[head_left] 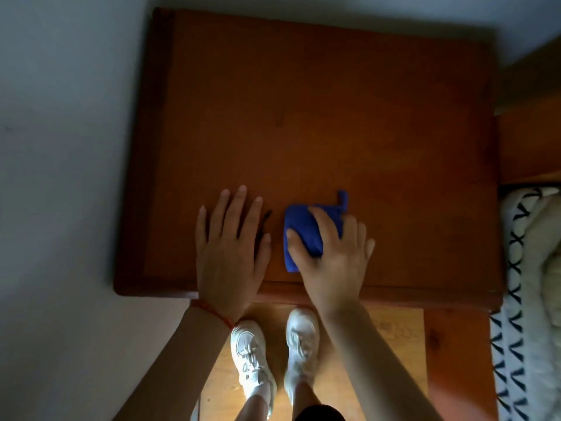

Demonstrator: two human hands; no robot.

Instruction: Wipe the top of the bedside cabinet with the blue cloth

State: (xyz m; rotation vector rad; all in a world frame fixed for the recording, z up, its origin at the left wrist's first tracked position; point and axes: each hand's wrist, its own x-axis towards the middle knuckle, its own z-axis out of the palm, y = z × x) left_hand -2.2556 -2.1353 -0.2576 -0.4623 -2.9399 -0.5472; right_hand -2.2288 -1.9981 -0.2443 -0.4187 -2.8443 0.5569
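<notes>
Two hands: right hand (331,253) seemingly gripping bunched blue cloth (306,235); left hand (230,247) flat, empty.

My one head camera looks almost straight down, close over the cabinet top (303,117), with my shoes (252,357) on the floor at frame bottom.

Smooth polished wood cabinet top (303,101); soft blue cloth (303,232).

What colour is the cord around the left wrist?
Red: a thin cord just below the left hand, seen in the head view, the only one.
</notes>
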